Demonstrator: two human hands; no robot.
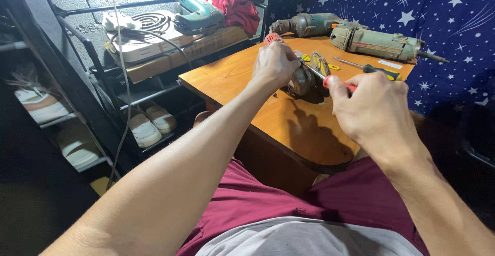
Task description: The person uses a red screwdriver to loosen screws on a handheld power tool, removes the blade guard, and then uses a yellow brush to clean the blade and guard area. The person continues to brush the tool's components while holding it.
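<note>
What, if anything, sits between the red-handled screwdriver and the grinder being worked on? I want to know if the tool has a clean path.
Nothing visible blocks it. The right hand holds the red-handled screwdriver, whose shaft runs straight to the small angle grinder that the left hand steadies on the wooden table.

Two bare arms show, one on each side. The left hand (276,62) and the right hand (374,111) have no gloves, no rings and no watch. The arms have no sleeves on them as far as the view shows, from the wrists down to the bottom edge. The fingers are bare too. Lower down, the person wears dark red shorts (258,204) with soft folds in the cloth. Over the belly sits a light grey shirt (304,240), and its round hem lies on top of the shorts
</note>
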